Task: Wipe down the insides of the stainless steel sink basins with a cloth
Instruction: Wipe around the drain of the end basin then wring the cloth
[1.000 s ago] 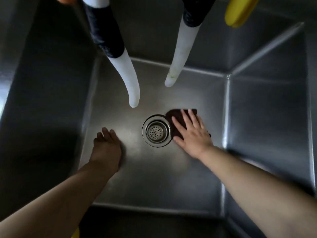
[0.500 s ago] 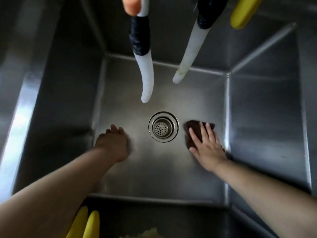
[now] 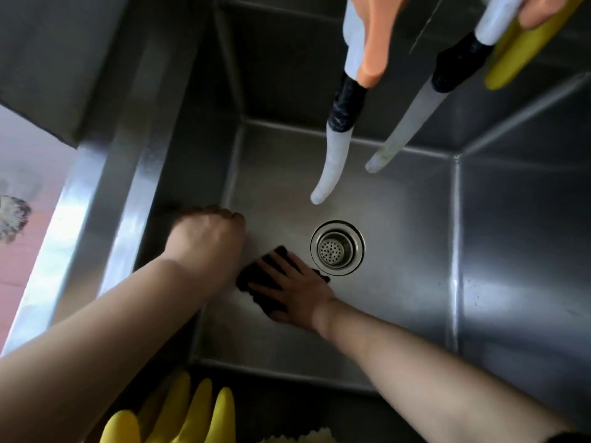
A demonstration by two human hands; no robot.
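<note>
Fingers of the right hand (image 3: 299,294) lie straight and spread, pressing a dark brown cloth (image 3: 256,276) flat on the stainless steel sink basin (image 3: 399,282) floor, just left of the round perforated drain strainer (image 3: 336,248). Left hand (image 3: 206,236), fingers seemingly curled under, rests at the floor's left edge, holding nothing visible.

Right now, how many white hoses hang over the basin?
2. One white hose with black tape hangs left of centre, its tip above the round steel drain strainer. The other white hose with black tape hangs to its right, tip nearer the back wall. Their upper ends are cut off.
</note>
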